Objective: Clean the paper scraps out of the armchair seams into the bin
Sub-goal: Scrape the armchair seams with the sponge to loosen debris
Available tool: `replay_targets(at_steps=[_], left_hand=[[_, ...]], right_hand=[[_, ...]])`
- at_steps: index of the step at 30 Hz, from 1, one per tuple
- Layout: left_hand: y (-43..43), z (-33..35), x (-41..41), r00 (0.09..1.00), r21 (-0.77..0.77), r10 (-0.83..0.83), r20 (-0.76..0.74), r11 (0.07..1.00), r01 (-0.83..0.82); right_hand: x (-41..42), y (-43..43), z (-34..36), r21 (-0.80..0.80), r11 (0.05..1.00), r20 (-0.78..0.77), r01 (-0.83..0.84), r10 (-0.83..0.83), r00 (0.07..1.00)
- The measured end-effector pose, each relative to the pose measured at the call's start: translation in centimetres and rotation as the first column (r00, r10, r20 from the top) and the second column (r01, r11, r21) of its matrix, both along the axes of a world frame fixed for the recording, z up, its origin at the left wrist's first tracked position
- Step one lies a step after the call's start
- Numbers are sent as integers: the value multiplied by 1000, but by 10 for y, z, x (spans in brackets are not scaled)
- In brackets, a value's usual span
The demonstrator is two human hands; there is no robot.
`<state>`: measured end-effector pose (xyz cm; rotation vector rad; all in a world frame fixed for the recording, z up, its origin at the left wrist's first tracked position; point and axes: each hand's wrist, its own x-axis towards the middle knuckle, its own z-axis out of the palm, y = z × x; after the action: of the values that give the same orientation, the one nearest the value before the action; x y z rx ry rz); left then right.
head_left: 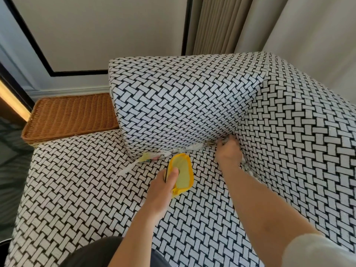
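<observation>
- Paper scraps (174,150) are lodged in the seam between the seat and the upright padded block of the armchair (86,189). The row runs from the right fingertips out to the left, past the tip of the left thumb.
- Right hand (228,153) is pushed into the corner where the seams meet. Its fingers are curled tightly round a crumpled wad of the scraps. The fingertips are hidden by the wad and the fabric.
- Further scraps are wedged in the second seam, just below the right wrist on its outer side.
- Left hand (163,191) is closed on a yellow dustpan (184,173). The thumb is laid flat along the pan's left edge. The remaining fingers are wrapped underneath and cannot be seen.
- Dustpan mouth is pointed at the seam, just short of the scraps; contact cannot be confirmed.
- Pale yellow piece (145,157) and white strip (125,169) are located to the left of the left thumb tip, at the outer end of the block.
- Wicker tray (71,114) is set well to the left of both sets of fingers, partly hidden by the block.
</observation>
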<state>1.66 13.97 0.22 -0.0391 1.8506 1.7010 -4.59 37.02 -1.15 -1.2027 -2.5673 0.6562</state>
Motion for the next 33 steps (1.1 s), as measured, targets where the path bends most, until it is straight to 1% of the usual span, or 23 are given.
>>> replay_targets(at_steps=[4, 14, 21, 27, 33], left_hand=[[0, -3, -1, 1000, -7, 15, 18, 1000, -15], [1, -5, -3, 1000, 34, 18, -5, 999, -18], [2, -1, -3, 1000, 51, 26, -8, 998, -26], [3, 0, -2, 999, 28, 38, 4, 999, -38], [3, -4, -3, 999, -13, 34, -16, 999, -34]], right_hand=[[-8, 4, -2, 8, 1000, 41, 18, -19, 999], [-14, 6, -2, -4, 999, 76, 33, -32, 997], [-13, 7, -2, 16, 1000, 47, 0, -1, 999], [-12, 8, -1, 51, 998, 103, -38, 33, 994], [-10, 7, -1, 82, 994, 123, -67, 57, 991]])
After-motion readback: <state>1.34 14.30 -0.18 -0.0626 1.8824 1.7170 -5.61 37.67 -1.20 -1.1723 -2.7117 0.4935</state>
